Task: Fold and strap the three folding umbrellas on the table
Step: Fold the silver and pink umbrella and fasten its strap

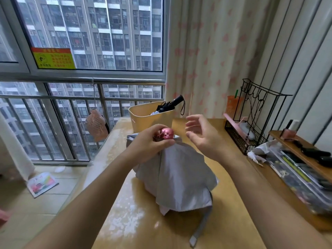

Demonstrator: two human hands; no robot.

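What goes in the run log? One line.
left grip: holds pink-knobbed grey fabric umbrella | right grip: open, hovering | grey strap: unfastened

- Black umbrella: lower part concealed by the basket wall.
- Pink knob: surface blurred; base covered by the left hand.
- Window sticker: print rendered illegible.
- Forearms: cropped by the lower edge.

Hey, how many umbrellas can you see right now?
2. A grey umbrella with a pink handle rests on the table, gripped by the left hand. A black umbrella sticks out of the beige bin behind it. A third may be hidden inside.
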